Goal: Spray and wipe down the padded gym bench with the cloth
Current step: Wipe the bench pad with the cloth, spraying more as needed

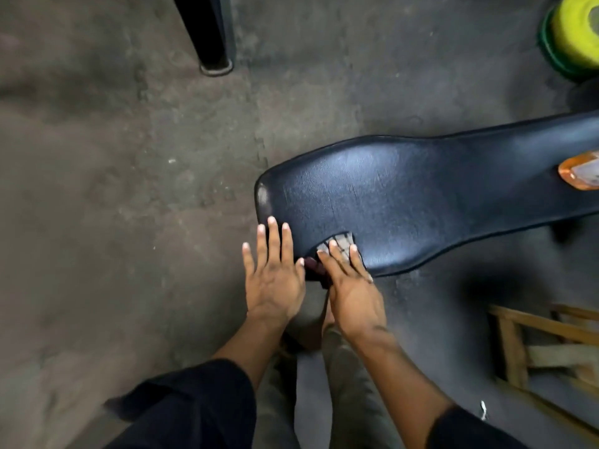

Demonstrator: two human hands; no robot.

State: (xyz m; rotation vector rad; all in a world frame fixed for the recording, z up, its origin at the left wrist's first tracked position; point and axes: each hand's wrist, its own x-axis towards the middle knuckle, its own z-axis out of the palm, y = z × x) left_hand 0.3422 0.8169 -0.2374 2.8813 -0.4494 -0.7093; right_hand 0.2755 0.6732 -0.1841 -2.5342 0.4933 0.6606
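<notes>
I see the padded bench point(405, 196), black and glossy, running from its wide rounded near end toward the right edge. A grey checked cloth point(338, 244) lies flat on its near edge, and an orange spray bottle point(580, 171) lies on the narrow part.

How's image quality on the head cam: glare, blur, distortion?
Head view: soft glare patch on the bench pad; hands and cloth fairly sharp; edges blurred, notably the orange bottle and wooden frame; wide-angle bending curves the bench; lighting dim, floor murky.
</notes>
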